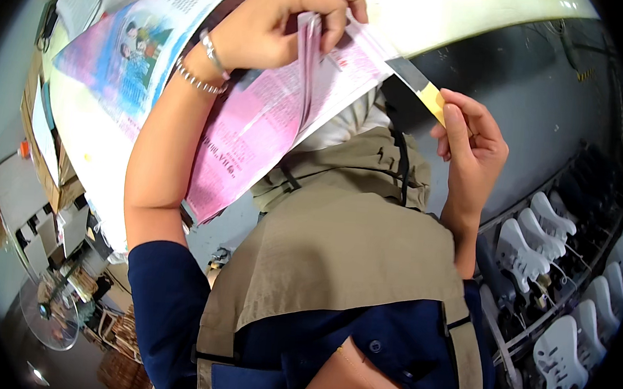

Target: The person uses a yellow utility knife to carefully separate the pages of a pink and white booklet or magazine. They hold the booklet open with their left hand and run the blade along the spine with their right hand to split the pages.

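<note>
Left hand (287,21) grips folded pink newspaper (247,136) on the far side; right hand (472,142) holds a yellow-ended blade (415,81) at its right edge.

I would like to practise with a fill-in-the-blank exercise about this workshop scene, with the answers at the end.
1. The left hand holds the pink printed newspaper sheet, while the right hand pinches the flat two-coloured tool by its ____ end.
2. The beaded silver bracelet is worn on the ____ arm.
3. The khaki cloth apron partly covers the ____ shirt.
4. Pale guitar-shaped bodies appear toward the picture's ____ edge.

Missing words: yellow; left; navy blue; right.
</note>
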{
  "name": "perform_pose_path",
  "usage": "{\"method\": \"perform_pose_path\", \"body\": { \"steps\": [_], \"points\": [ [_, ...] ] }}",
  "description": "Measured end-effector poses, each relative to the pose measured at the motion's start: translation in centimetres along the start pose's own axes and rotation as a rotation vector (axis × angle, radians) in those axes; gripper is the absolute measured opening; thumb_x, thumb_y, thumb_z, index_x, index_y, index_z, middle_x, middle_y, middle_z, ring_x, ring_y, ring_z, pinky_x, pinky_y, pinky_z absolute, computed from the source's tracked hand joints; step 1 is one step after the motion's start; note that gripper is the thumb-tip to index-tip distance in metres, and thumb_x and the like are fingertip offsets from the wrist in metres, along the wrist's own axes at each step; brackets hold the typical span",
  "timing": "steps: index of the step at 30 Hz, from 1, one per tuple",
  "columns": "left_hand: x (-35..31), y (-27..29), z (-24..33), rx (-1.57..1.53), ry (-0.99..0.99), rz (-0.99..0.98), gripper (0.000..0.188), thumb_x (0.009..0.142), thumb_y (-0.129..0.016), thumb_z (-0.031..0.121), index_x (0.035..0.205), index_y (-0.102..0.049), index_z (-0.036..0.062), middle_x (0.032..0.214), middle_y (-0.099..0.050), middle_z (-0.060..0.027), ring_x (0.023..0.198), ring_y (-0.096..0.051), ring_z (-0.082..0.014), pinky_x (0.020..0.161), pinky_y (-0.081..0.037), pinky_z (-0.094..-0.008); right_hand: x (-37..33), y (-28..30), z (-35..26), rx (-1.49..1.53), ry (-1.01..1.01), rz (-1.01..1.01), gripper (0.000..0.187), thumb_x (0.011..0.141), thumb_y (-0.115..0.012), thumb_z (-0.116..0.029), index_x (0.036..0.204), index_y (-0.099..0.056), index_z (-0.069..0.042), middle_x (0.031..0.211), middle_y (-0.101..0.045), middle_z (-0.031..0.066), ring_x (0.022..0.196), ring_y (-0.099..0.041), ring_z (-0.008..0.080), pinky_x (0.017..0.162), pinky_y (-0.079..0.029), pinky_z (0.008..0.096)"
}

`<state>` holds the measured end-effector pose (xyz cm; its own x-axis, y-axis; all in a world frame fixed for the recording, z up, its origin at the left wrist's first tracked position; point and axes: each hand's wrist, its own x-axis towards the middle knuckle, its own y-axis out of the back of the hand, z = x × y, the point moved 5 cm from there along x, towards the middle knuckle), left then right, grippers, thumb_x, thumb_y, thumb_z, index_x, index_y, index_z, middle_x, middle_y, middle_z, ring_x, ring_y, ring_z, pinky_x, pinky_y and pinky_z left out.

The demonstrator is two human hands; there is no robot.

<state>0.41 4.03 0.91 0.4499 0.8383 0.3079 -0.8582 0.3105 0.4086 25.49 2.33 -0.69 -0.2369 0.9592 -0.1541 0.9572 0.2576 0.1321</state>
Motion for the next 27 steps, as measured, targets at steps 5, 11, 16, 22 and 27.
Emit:
{"method": "perform_pose_path", "body": {
  "steps": [5, 11, 16, 22, 27],
  "points": [
    [0.2, -0.7, -0.1, 0.1, 0.025, -0.071, 0.014, 0.066, -0.06, 0.019, 0.06, -0.053, 0.0076, 0.107, -0.064, -0.0131, 0.102, -0.055, -0.0244, 0.087, -0.044, -0.033, 1.2, -0.1, 0.1, -0.046, 0.108, 0.003, 0.014, 0.091, -0.064, -0.006, 0.103, -0.07, 0.0, 0.081, -0.067, 0.0026, 0.066, -0.059, 0.0041, 0.051, -0.042, 0.017],
    [0.4, -0.9, -0.1, 0.134, -0.035, -0.088, 0.018, 0.059, -0.056, 0.025, 0.059, -0.052, 0.0078, 0.102, -0.069, -0.012, 0.1, -0.057, -0.0284, 0.089, -0.044, -0.0366, 1.5, -0.6, 0.1, -0.056, 0.08, -0.091, 0.014, 0.09, -0.065, -0.005, 0.102, -0.071, -0.001, 0.082, -0.068, 0.0022, 0.065, -0.059, 0.0042, 0.052, -0.043, 0.0172],
    [0.0, -1.3, 0.0, 0.059, 0.011, -0.03, 0.016, 0.059, -0.057, 0.021, 0.063, -0.055, 0.0062, 0.085, -0.064, -0.0091, 0.087, -0.058, -0.0273, 0.08, -0.045, -0.0364, 0.9, -1.3, -1.0, -0.077, 0.185, -0.174, 0.014, 0.089, -0.064, -0.003, 0.101, -0.07, 0.0, 0.084, -0.068, 0.0037, 0.066, -0.061, 0.006, 0.054, -0.044, 0.0179],
    [0.3, -1.0, 0.3, 0.163, 0.046, -0.039, 0.018, 0.059, -0.059, 0.018, 0.071, -0.058, 0.0047, 0.085, -0.057, -0.0086, 0.074, -0.052, -0.0257, 0.073, -0.044, -0.0346, 2.0, 0.4, -0.4, -0.087, 0.132, -0.002, 0.013, 0.091, -0.064, -0.004, 0.101, -0.07, 0.001, 0.082, -0.067, 0.0036, 0.065, -0.059, 0.0053, 0.054, -0.042, 0.0173],
    [0.4, -1.4, 0.9, 0.371, -0.139, -0.048, 0.024, 0.06, -0.056, 0.029, 0.065, -0.053, 0.0058, 0.098, -0.063, -0.0124, 0.084, -0.054, -0.0285, 0.076, -0.044, -0.0369, 2.0, 0.1, -0.6, -0.071, 0.138, -0.047, 0.013, 0.091, -0.064, -0.004, 0.101, -0.07, 0.001, 0.081, -0.067, 0.003, 0.065, -0.058, 0.0054, 0.055, -0.042, 0.018]
  ]
}}
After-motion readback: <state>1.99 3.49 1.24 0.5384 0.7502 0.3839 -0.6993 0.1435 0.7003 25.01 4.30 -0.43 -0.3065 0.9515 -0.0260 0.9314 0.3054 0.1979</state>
